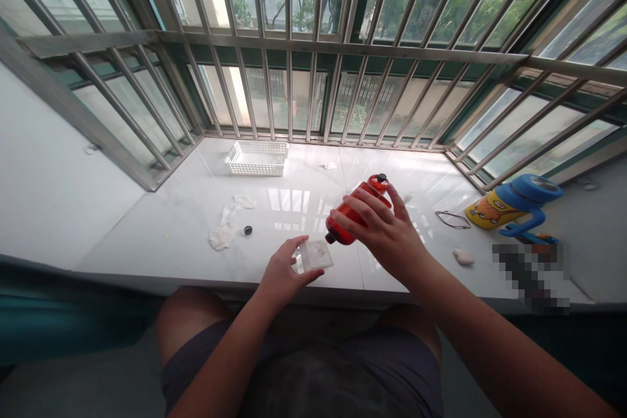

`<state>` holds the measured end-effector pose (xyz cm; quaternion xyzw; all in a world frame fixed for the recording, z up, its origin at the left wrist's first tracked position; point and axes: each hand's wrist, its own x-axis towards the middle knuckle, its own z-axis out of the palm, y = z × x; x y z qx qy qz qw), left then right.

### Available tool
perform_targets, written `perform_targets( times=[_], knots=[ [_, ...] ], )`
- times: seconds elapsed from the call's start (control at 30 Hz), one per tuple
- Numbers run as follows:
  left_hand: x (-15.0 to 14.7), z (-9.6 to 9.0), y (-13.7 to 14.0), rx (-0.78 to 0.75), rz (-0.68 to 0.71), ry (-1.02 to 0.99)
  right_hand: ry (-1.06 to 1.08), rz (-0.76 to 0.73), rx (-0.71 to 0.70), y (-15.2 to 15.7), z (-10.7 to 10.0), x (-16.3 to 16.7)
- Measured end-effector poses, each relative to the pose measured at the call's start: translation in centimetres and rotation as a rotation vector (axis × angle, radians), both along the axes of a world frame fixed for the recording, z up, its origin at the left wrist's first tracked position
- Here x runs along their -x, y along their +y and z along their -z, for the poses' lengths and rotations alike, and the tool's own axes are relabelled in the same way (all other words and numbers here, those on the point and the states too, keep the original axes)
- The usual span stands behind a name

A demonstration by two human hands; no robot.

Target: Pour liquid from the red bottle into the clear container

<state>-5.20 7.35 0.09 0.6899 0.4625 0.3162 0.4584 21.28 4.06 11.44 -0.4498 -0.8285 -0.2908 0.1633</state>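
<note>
My right hand [381, 222] is wrapped round a red bottle [349, 215], tilted so that its dark mouth points down and to the left. The bottle's mouth is just above the right side of a small clear plastic container [317, 255]. Fingers and thumb of my left hand [290, 270] grip that container from the left, near the front edge of the sill. Its contents are too small to make out. A small round black cap [247, 230] lies to the left of my left hand.
A white perforated basket [258, 159] stands at the back left, by the window bars. Crumpled white tissues [223, 235] lie at left. On the right are a bracelet-like loop [453, 219], a pale stone-like piece [463, 257] and a blue-and-yellow flask [504, 206].
</note>
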Motion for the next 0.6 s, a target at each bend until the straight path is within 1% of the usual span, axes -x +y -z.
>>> perform_targets(
  times=[0.27, 0.6],
  knots=[
    [0.03, 0.10, 0.06, -0.005, -0.001, 0.005, -0.028, -0.001, 0.016, 0.07, -0.08, 0.16],
    [-0.01, 0.59, 0.21, -0.011, 0.001, 0.020, -0.041, -0.045, 0.030, 0.28, -0.10, 0.49]
  ],
)
